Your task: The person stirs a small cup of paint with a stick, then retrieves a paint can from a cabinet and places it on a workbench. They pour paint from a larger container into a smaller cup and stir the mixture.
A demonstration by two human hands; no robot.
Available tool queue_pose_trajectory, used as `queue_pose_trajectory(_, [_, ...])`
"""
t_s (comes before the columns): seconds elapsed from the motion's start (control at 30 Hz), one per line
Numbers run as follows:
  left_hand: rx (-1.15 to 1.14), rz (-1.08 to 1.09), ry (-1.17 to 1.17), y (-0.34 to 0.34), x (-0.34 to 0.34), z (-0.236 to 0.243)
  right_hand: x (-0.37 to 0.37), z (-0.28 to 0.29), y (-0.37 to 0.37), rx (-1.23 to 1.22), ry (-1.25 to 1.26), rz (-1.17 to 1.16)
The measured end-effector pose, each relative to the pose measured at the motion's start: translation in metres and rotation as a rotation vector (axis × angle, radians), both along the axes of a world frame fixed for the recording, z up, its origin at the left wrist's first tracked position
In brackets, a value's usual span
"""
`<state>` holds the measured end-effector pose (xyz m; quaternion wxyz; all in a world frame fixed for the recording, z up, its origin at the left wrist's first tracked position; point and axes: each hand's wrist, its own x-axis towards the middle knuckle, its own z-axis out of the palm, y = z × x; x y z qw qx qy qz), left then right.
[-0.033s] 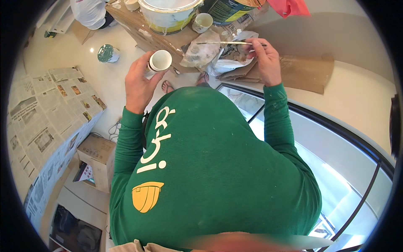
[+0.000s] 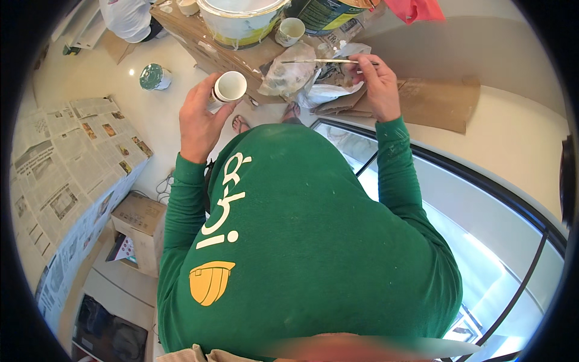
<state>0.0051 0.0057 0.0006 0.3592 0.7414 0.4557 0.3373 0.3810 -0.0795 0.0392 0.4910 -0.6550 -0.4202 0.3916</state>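
My left hand (image 2: 202, 114) is wrapped round a white paper cup (image 2: 230, 86), its mouth facing up. Little can be made out of the cup's inside beyond pale walls. Between the thumb and fingers of my right hand (image 2: 379, 84) is a thin paintbrush (image 2: 329, 61), held level. Its pale handle runs leftward to a slim dark tip, apart from the cup. Behind the brush, crumpled plastic sheeting (image 2: 289, 75) hangs at the edge of a cardboard-topped surface (image 2: 181, 33). A second paper cup (image 2: 291, 32) stands there beside a large white bucket (image 2: 241, 24).
A dark paint can (image 2: 325, 18) stands behind the second cup. On the floor are a green-lidded tub (image 2: 155, 77) and, farther back, a person in white (image 2: 126, 18). Newspaper (image 2: 72, 151) covers a surface at left. Flat cardboard (image 2: 434, 105) and a black-framed glass panel (image 2: 482, 187) lie right.
My right hand has shifted very slightly left with the paintbrush. My left hand and the cup stay in place.
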Motion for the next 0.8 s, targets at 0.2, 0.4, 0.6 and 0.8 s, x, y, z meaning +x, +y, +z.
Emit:
queue_pose_trajectory(0.2, [0.004,-0.014,-0.043,0.0,0.004,0.001,0.001,-0.028,-0.003,-0.062,-0.105,0.015])
queue_pose_trajectory(0.4, [0.019,-0.02,0.035,-0.003,0.003,0.004,0.0,-0.008,-0.011,-0.026,-0.187,0.054])
queue_pose_trajectory(0.6, [0.03,-0.025,0.022,-0.008,0.003,0.002,-0.011,0.003,-0.018,-0.042,-0.52,0.304])
queue_pose_trajectory(0.8, [0.082,-0.022,0.083,-0.01,0.001,0.001,-0.012,0.021,-0.014,-0.026,-0.583,0.294])
